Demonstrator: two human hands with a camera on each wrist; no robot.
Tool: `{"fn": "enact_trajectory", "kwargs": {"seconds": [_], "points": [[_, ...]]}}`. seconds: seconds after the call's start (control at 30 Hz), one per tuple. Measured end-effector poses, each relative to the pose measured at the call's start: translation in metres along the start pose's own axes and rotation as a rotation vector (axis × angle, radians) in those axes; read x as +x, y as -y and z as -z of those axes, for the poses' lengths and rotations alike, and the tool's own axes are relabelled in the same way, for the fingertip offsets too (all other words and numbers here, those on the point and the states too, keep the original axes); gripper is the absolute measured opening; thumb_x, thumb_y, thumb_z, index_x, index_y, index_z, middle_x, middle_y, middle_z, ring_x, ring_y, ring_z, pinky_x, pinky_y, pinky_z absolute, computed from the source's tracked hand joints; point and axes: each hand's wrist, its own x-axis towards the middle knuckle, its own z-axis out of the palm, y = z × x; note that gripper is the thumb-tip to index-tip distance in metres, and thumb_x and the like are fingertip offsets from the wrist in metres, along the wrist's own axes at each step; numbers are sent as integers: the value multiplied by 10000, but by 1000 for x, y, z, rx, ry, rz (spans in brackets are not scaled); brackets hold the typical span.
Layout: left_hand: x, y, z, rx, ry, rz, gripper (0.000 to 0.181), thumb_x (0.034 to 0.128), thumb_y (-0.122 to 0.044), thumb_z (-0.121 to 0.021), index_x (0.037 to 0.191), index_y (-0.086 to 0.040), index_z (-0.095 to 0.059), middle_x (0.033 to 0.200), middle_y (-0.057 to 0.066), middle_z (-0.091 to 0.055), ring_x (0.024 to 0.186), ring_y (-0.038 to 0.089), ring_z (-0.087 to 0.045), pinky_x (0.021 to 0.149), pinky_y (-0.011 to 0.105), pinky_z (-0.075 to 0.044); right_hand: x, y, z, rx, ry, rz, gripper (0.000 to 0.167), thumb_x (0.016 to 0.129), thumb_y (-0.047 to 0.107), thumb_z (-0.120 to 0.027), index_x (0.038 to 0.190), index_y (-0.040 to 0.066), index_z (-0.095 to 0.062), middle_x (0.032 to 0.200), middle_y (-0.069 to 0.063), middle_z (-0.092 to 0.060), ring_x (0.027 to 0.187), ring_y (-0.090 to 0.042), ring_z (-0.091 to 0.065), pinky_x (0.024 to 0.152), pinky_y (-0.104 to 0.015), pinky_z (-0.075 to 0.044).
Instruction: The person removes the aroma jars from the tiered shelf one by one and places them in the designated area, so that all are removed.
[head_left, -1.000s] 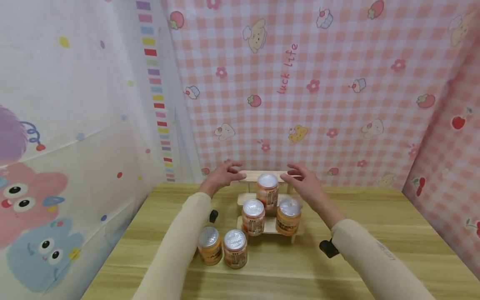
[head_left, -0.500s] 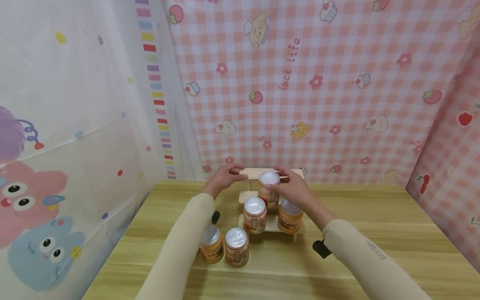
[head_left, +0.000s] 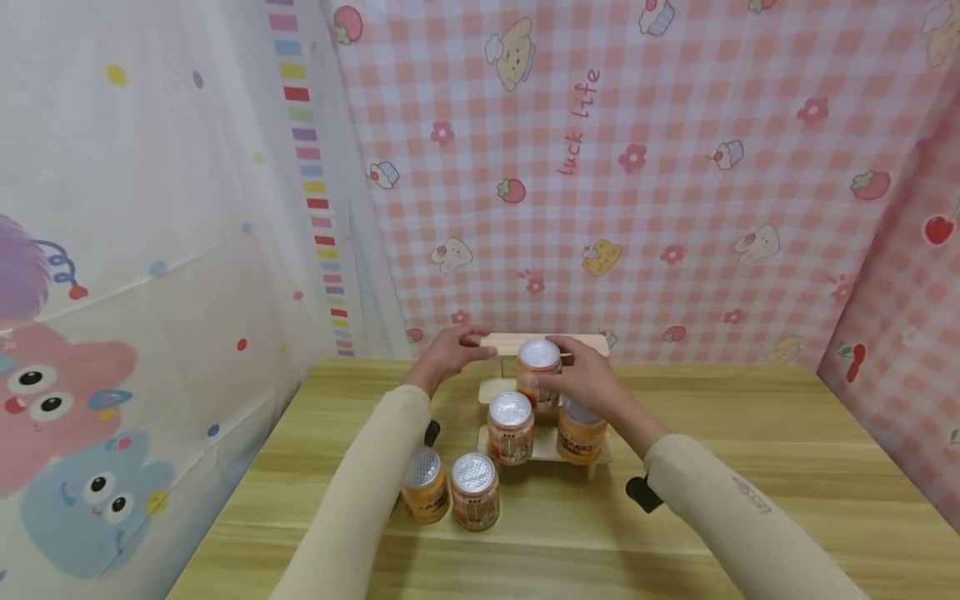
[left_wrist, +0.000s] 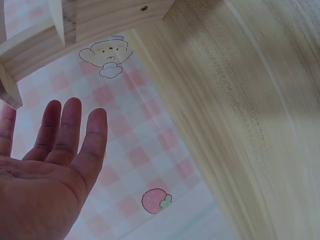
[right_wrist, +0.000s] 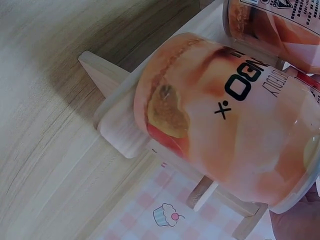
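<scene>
Right hand (head_left: pixel 583 372): shifted from wooden top board (head_left: pixel 501 343) onto orange-labelled round jar (head_left: pixel 538 358) on middle tier (head_left: pixel 493 392), curled round it, seemingly in control | left hand (head_left: pixel 446 359): fingers loosely spread by left end of pale wooden stepped shelf (left_wrist: pixel 110 20) | similar jars (head_left: pixel 512 435) on lowest tier (head_left: pixel 545 450) and wood-grained surface (head_left: pixel 720 467)

Big orange jar (right_wrist: pixel 225 125) fills the centre and right, slanted in frame, dark letters "NBO" and a small x on label, clear rim at lower right. Second jar (right_wrist: pixel 277 30) beside it, cut off at top right corner, small print and a warning triangle. Pale wooden rack (right_wrist: pixel 120 132) at the first jar's base, leg sticking out left. Wood-grain tabletop (right_wrist: pixel 40 120) at left. Pink check cloth (right_wrist: pixel 137 205) below, cupcake print. Right hand (right_wrist: pixel 298 220) partly visible, bottom right; grip hidden.
</scene>
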Motion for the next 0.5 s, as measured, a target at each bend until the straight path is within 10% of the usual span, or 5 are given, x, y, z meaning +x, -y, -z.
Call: {"fn": "enact_trajectory", "kwargs": {"seconds": [0.5], "points": [[-3,-3,0,15,-38,-10,454,906,-288,-747,1310,-130,-614,1178,147,-623,1105,297,-576,912,428,-490,0,9,7,28,-78,52,717,824,305,-823,1402,46,-489,1266,-142,-602,1138,-310,-584,873,-436,-528]]}}
